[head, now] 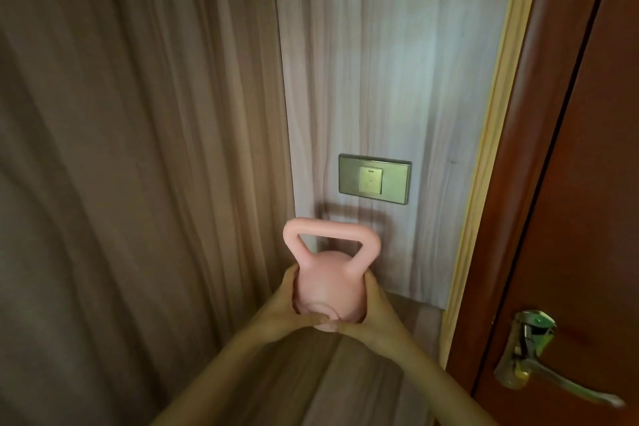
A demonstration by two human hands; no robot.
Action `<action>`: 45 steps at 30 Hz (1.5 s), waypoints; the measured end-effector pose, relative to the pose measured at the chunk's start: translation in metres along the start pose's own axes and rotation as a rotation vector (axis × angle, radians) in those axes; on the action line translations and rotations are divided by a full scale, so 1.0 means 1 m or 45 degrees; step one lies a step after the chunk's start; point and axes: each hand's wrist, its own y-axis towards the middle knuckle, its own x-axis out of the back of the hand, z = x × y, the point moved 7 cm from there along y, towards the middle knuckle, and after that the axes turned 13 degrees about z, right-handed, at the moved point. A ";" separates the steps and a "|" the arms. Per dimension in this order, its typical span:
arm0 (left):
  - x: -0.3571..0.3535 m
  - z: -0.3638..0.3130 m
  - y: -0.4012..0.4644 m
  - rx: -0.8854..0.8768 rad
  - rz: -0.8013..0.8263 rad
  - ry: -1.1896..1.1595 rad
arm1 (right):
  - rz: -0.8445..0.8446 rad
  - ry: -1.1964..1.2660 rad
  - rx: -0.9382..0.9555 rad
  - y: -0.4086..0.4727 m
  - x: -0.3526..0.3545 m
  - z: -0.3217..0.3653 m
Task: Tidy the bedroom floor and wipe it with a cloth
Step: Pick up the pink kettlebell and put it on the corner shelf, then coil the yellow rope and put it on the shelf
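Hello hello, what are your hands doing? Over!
Left hand and right hand both gripping pink kettlebell. Held inside wooden nook. Nothing blocking.

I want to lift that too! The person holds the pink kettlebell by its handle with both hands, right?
Not quite. In the head view both hands, left and right, hold the pink kettlebell by its round body, not its handle. The handle sticks up free above them.

Probably a home: wood-grain shelf niche (145, 149), wall switch (374, 178), reddish door (587, 183) with lever handle (539, 360).
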 end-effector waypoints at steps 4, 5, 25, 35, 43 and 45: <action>0.005 0.001 -0.030 -0.014 -0.057 0.063 | -0.059 -0.123 -0.065 -0.017 0.014 0.001; 0.008 -0.004 -0.041 -0.021 -0.105 0.054 | -0.113 -0.124 -0.114 -0.022 0.021 0.002; -0.039 -0.054 -0.252 -0.122 -1.214 -0.292 | 0.367 0.542 0.264 -0.080 -0.042 0.094; -0.141 -0.105 -0.418 -0.143 -1.764 -0.397 | 1.007 0.871 0.388 -0.129 -0.134 0.166; -0.251 -0.138 -0.556 0.061 -2.336 -0.312 | 1.696 0.914 0.445 -0.242 -0.262 0.234; -0.286 -0.143 -0.592 0.098 -2.517 -0.319 | 1.819 0.902 0.441 -0.275 -0.290 0.250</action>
